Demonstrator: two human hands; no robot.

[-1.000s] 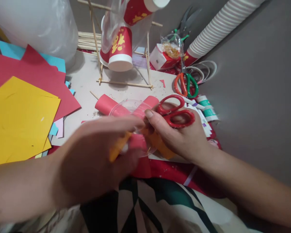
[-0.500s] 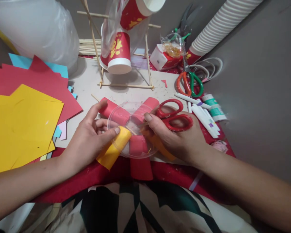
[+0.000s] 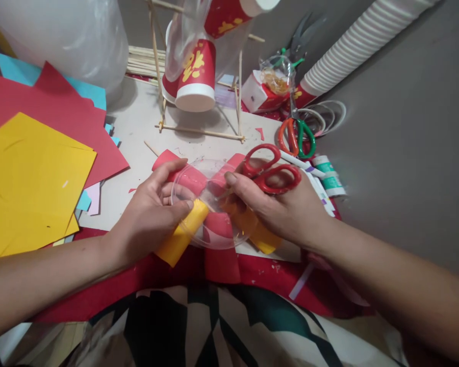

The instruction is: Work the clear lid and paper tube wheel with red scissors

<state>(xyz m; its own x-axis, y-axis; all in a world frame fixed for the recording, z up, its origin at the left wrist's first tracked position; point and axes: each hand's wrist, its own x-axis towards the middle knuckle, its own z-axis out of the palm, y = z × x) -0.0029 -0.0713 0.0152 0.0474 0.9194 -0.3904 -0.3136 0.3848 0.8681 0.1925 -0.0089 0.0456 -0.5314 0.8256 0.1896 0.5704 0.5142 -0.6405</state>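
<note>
A clear round plastic lid point(image 3: 224, 237) has curved paper strips fanning out around it. One yellow strip point(image 3: 179, 237) points to the lower left and a red strip point(image 3: 222, 260) points at my body. My left hand point(image 3: 153, 211) grips the lid's left edge, thumb pressed on the yellow strip's inner end, fingers partly behind the lid. Red-handled scissors point(image 3: 277, 179) are in my right hand point(image 3: 286, 209), their loops standing above the fingers. The blades are mostly hidden by the hand, and the tip lies near the lid's middle.
Yellow paper sheets point(image 3: 34, 188) and red sheets point(image 3: 80, 127) lie at the left. Behind stands a stick frame point(image 3: 201, 131) with paper cups point(image 3: 195, 76). At the right are orange-and-green scissors point(image 3: 296, 137), a small roll point(image 3: 329, 176) and a cup stack point(image 3: 367, 46).
The lid and its strips stay in nearly the same place between my hands. The scissors have shifted slightly left and away from me. The view has tilted a little.
</note>
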